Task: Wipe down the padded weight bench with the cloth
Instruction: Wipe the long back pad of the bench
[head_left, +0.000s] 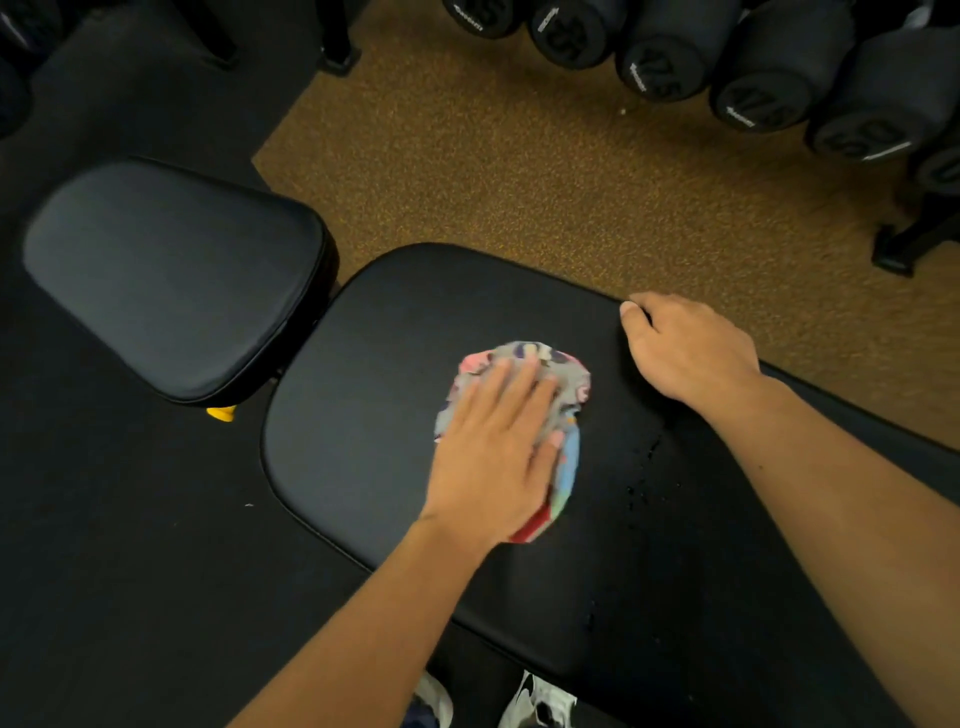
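Close head view, downward over bench (395, 322)

cloth (561, 374): grey with pink, red and light blue patches, showing past the fingers (511, 379)
bench pad (363, 395): plain black
seat pad (171, 275): black, greyish sheen
floor (519, 171): speckled ochre
dumbbells (753, 93): black
shoes (535, 701): white and black

Dim indoor light from overhead leaves a soft sheen on the bench (415, 322) and the seat pad (171, 270). The left hand (498, 447) and cloth (550, 374) smear with motion blur (edges bow, wide-angle)
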